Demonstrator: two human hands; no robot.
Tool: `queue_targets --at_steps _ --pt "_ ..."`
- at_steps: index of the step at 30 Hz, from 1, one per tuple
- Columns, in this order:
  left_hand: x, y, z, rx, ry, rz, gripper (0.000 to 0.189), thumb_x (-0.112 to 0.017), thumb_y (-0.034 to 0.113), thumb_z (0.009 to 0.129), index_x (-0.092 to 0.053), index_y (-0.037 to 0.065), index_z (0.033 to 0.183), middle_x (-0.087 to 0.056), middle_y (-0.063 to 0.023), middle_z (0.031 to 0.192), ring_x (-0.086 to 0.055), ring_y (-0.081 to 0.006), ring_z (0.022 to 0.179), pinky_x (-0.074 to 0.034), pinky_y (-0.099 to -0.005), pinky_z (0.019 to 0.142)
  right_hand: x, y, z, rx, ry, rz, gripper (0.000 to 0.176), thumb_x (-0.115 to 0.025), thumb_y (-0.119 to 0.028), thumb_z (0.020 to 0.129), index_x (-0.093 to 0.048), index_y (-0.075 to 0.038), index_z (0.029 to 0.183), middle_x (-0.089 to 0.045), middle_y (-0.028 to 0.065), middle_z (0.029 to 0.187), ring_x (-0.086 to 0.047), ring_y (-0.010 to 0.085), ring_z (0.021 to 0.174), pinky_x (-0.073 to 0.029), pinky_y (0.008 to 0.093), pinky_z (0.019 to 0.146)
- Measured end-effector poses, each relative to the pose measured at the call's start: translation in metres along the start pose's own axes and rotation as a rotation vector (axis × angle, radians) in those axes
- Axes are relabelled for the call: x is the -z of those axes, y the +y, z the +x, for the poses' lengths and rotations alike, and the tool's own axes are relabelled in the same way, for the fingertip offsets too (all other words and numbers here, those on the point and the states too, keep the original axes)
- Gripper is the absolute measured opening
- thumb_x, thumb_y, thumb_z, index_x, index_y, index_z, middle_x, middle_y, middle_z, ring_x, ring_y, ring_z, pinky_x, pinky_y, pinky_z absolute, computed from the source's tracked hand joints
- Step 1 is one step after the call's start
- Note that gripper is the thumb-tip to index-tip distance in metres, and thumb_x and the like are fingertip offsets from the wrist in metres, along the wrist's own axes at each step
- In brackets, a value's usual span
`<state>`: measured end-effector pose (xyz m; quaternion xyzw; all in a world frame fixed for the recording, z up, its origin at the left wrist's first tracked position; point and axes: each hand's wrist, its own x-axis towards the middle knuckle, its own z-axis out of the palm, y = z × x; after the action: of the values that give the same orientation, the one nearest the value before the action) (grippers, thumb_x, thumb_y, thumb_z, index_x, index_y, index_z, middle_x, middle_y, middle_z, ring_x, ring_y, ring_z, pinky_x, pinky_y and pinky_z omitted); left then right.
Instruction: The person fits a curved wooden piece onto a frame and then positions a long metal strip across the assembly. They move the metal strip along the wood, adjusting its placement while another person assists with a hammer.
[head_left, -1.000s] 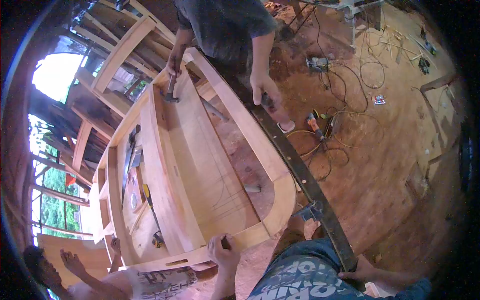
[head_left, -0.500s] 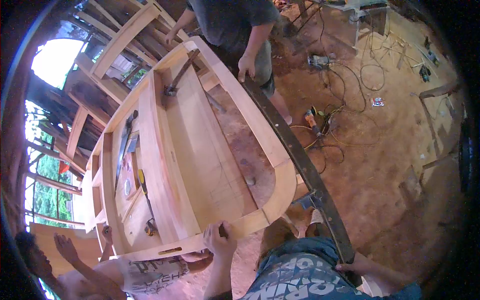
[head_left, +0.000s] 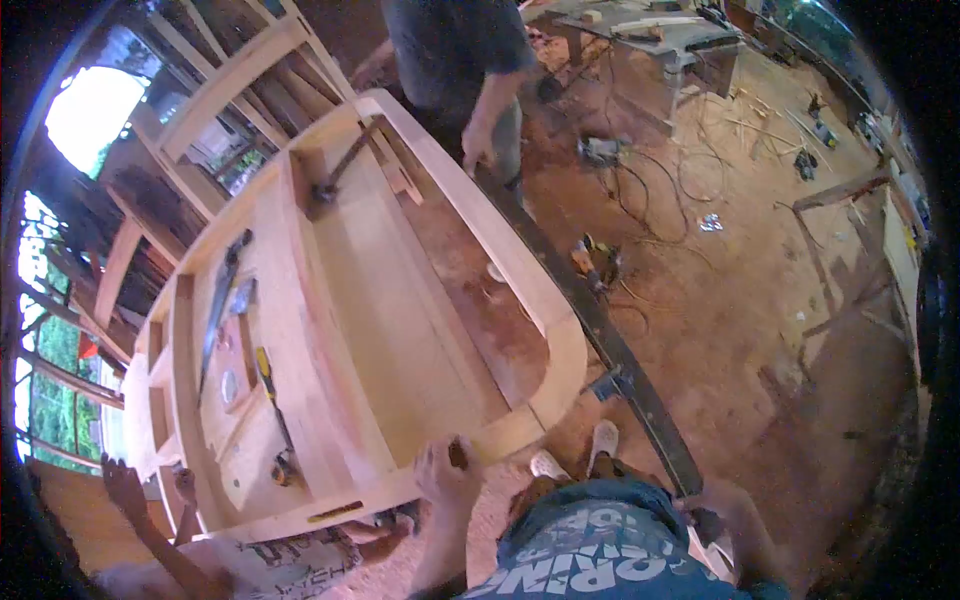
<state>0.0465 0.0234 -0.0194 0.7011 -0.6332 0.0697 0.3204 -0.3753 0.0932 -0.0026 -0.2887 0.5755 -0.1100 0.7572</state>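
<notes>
A large wooden frame with a rounded corner and inner ribs spreads out before me. My left hand is closed round its near edge, beside the rounded corner. In my right hand is the near end of a long dark bar, which runs along the frame's right side. A blue fitting sits by the bar near the corner. At the far end, a co-worker's hand holds the same bar.
Inside the frame lie a handsaw, a yellow-handled tool and another metal-headed tool. Another person's raised hand is at lower left. Power tools and cables lie on the dirt floor; timber pieces stand behind.
My view has turned, so the frame and floor appear shifted left. Both my hands keep their holds. White shoes now show below me near the frame's corner.
</notes>
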Motion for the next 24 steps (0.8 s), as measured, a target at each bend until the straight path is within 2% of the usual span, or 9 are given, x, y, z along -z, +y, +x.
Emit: queue_targets --at_steps 3,6,9,12,13,15,18,21,24 --pt "0.006 0.004 -0.003 0.029 -0.082 0.015 0.010 -0.067 0.014 0.080 -0.062 0.007 0.085 -0.061 -0.0123 0.078 -0.060 -0.0332 0.072 -0.047 -0.0442 0.065 0.015 0.023 -0.006 0.054 0.059 -0.188 0.024 -0.077 -0.014 0.078 -0.059 -0.003 0.090 -0.060 0.0049 0.065 -0.059 0.0177 0.058 -0.048 0.0306 0.055" --pt "0.007 0.007 0.003 0.022 -0.099 -0.027 0.010 -0.067 0.013 0.080 -0.062 0.006 0.086 -0.061 -0.0122 0.078 -0.060 -0.0332 0.073 -0.047 -0.0447 0.066 0.012 0.015 -0.020 -0.006 -0.014 0.066 0.024 -0.078 -0.013 0.077 -0.059 -0.004 0.088 -0.059 0.0053 0.065 -0.059 0.0171 0.058 -0.047 0.0305 0.054" --pt "0.007 0.010 0.005 0.001 -0.064 -0.050 0.010 -0.067 0.013 0.081 -0.062 0.006 0.086 -0.061 -0.0118 0.078 -0.060 -0.0329 0.073 -0.047 -0.0445 0.067 -0.002 -0.006 -0.038 0.061 -0.140 0.203 0.026 -0.078 -0.014 0.077 -0.059 -0.003 0.090 -0.059 0.0059 0.066 -0.058 0.0161 0.057 -0.047 0.0312 0.053" --pt "0.008 0.013 0.006 0.013 -0.056 -0.039 0.010 -0.067 0.013 0.082 -0.062 0.006 0.086 -0.061 -0.0117 0.079 -0.060 -0.0323 0.074 -0.047 -0.0435 0.068 0.001 -0.001 -0.044 0.110 -0.225 0.149 0.036 -0.079 -0.021 0.081 -0.057 -0.004 0.104 -0.061 0.0038 0.072 -0.060 0.0146 0.062 -0.049 0.0295 0.054" --pt "0.008 0.015 0.007 0.021 -0.054 -0.034 0.010 -0.067 0.014 0.082 -0.062 0.006 0.085 -0.061 -0.0116 0.079 -0.060 -0.0321 0.074 -0.047 -0.0431 0.069 -0.001 -0.004 -0.048 0.104 -0.226 0.181 0.034 -0.077 -0.018 0.081 -0.057 -0.002 0.103 -0.060 0.0045 0.070 -0.059 0.0149 0.062 -0.049 0.0300 0.054" --pt "0.008 0.015 0.005 0.062 -0.079 -0.044 0.010 -0.066 0.014 0.082 -0.062 0.005 0.085 -0.062 -0.0115 0.079 -0.060 -0.0318 0.075 -0.046 -0.0427 0.069 -0.011 -0.017 -0.059 0.094 -0.231 0.252 0.031 -0.075 -0.014 0.081 -0.056 0.000 0.101 -0.059 0.0059 0.068 -0.058 0.0155 0.060 -0.048 0.0308 0.055" --pt "0.006 0.012 0.005 0.035 -0.067 -0.029 0.010 -0.066 0.015 0.083 -0.062 0.006 0.085 -0.062 -0.0114 0.079 -0.060 -0.0316 0.075 -0.046 -0.0430 0.069 -0.030 -0.056 -0.076 0.075 -0.174 0.141 0.030 -0.071 -0.013 0.085 -0.053 0.000 0.106 -0.059 0.0058 0.070 -0.058 0.0156 0.062 -0.048 0.0307 0.055" --pt "0.007 0.016 0.004 0.031 -0.033 -0.052 0.009 -0.065 0.014 0.084 -0.062 0.005 0.086 -0.061 -0.0118 0.078 -0.060 -0.0307 0.075 -0.047 -0.0412 0.069 -0.058 -0.093 -0.081 0.176 -0.146 -0.010 0.026 -0.067 -0.014 0.089 -0.052 -0.001 0.106 -0.058 0.0056 0.070 -0.058 0.0155 0.061 -0.048 0.0303 0.056" --pt "0.007 0.019 0.001 0.115 0.032 -0.243 0.010 -0.061 0.012 0.088 -0.060 0.002 0.086 -0.061 -0.0116 0.078 -0.061 -0.0269 0.076 -0.048 -0.0369 0.071 -0.084 -0.128 -0.067 0.156 -0.256 0.057 0.026 -0.064 -0.016 0.092 -0.051 -0.001 0.108 -0.057 0.0052 0.068 -0.056 0.0147 0.059 -0.048 0.0295 0.057"
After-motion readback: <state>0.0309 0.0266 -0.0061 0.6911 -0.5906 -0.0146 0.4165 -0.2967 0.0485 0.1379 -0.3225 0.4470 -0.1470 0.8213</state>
